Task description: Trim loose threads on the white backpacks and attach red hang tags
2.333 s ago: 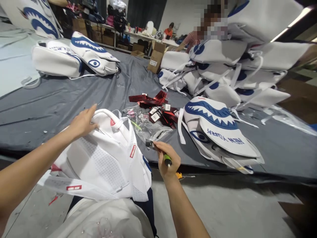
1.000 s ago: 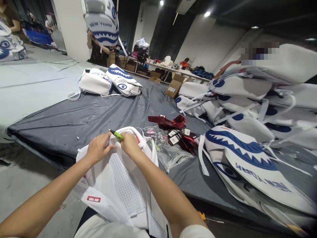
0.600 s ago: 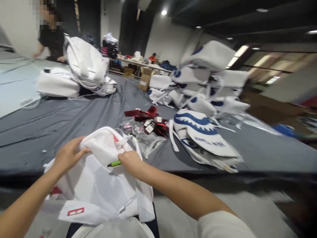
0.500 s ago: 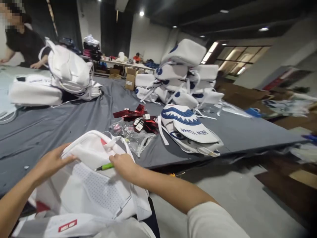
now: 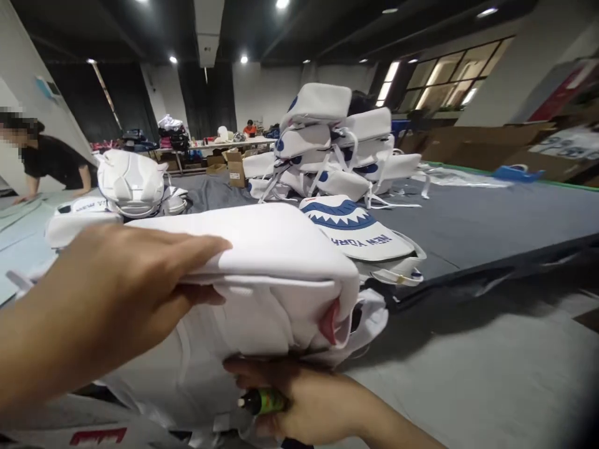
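A white backpack (image 5: 262,243) is raised close in front of me, its smooth panel on top and a bit of red showing at its right corner. My left hand (image 5: 140,280) pinches the edge of that panel, fingers pressed together on it. Lower down, my right hand (image 5: 304,399) is closed around a slim green pen-like tool (image 5: 269,400) with a black end and pale tip, and lies against the underside of the backpack. Some of its fingers are hidden. A red-and-white label (image 5: 98,435) shows on white fabric at the bottom left.
On the grey-covered table (image 5: 477,218) lies a white backpack (image 5: 355,224) with a blue shark-mouth print. Behind it rises a stack of white backpacks (image 5: 313,140). More white bags (image 5: 131,181) stand at left, near a person (image 5: 56,159) leaning on a table. A blue object (image 5: 519,174) sits far right.
The backpack has been lifted and turned, so its smooth panel faces up. My left hand has moved onto the panel's edge. My right hand went down with the green tool. The view shifted.
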Demonstrator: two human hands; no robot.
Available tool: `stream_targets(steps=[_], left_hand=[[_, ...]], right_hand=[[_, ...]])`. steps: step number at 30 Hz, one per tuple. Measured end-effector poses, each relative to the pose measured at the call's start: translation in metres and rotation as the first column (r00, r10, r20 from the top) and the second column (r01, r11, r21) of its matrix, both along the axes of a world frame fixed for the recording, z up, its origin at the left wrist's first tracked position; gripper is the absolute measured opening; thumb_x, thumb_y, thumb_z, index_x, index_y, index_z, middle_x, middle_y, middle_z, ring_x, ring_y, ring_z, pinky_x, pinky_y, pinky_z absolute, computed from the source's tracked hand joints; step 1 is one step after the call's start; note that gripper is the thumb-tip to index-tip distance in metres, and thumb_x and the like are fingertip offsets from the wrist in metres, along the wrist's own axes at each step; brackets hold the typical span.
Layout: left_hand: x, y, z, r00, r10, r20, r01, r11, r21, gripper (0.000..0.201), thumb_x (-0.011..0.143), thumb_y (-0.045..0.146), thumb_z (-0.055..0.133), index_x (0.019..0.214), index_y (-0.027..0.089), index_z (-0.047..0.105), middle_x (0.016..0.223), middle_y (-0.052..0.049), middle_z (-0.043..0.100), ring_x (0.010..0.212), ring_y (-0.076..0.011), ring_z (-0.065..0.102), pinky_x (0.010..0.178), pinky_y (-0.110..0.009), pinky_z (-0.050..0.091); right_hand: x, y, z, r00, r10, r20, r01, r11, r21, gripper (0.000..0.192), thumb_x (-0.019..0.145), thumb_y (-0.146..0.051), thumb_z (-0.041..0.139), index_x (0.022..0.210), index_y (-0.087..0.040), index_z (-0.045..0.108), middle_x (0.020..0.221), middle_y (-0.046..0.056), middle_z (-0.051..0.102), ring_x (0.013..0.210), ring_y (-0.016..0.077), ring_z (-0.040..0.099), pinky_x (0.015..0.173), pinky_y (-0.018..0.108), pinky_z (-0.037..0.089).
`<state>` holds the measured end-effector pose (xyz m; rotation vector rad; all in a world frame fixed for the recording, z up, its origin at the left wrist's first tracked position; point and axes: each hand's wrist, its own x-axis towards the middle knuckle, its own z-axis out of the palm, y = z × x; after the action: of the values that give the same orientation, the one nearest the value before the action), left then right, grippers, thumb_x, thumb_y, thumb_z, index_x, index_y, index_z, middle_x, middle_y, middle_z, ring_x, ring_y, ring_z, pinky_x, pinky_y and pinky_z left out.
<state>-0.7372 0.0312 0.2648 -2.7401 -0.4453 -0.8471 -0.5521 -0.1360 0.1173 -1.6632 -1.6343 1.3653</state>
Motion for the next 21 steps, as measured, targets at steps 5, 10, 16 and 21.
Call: stream_targets(steps=[5,10,16,21], left_hand=[[0.060,-0.007,0.036,0.999,-0.053,0.010,0.052,0.997,0.057,0.059,0.068,0.080,0.050,0.105,0.040,0.073,0.061,0.008,0.062,0.053,-0.0163,0.056,0.060,-0.029,0.043],[0.111,0.005,0.033,0.993,-0.072,0.089,0.080,0.993,-0.082,0.053,0.071,0.071,0.061,0.103,0.030,0.074,0.065,0.011,0.063,0.061,-0.0097,0.056,0.061,-0.020,0.037],[0.141,0.017,0.017,0.997,0.066,0.025,-0.058,0.968,-0.245,0.049,0.072,0.059,0.065,0.108,0.027,0.073,0.068,0.012,0.065,0.066,-0.0099,0.055,0.060,-0.018,0.035],[0.144,0.007,0.012,1.000,-0.010,0.003,0.010,0.983,-0.185,0.047,0.071,0.065,0.062,0.101,0.030,0.074,0.064,0.012,0.063,0.061,-0.0100,0.053,0.058,-0.019,0.036]], right_hand=[[0.026,-0.046,0.014,0.971,-0.229,-0.071,0.236,0.965,0.113,0.069,0.080,-0.028,0.072,0.145,-0.039,0.052,0.132,0.002,0.068,0.118,0.0217,0.065,0.099,0.027,0.050],[0.078,-0.135,-0.029,0.694,-0.520,-0.498,0.686,0.687,0.240,0.044,0.091,-0.055,0.056,0.124,-0.029,0.068,0.092,0.008,0.076,0.074,0.0213,0.072,0.069,0.034,0.058],[0.133,-0.139,-0.123,0.230,-0.868,-0.440,0.922,0.050,0.383,0.079,0.077,-0.050,0.069,0.148,-0.028,0.043,0.146,0.013,0.055,0.136,0.0273,0.051,0.109,0.046,0.046],[0.122,-0.076,-0.168,0.282,-0.878,-0.387,0.947,0.192,0.256,0.076,0.074,-0.056,0.062,0.138,-0.016,0.053,0.142,0.015,0.058,0.138,0.0278,0.050,0.117,0.044,0.038]])
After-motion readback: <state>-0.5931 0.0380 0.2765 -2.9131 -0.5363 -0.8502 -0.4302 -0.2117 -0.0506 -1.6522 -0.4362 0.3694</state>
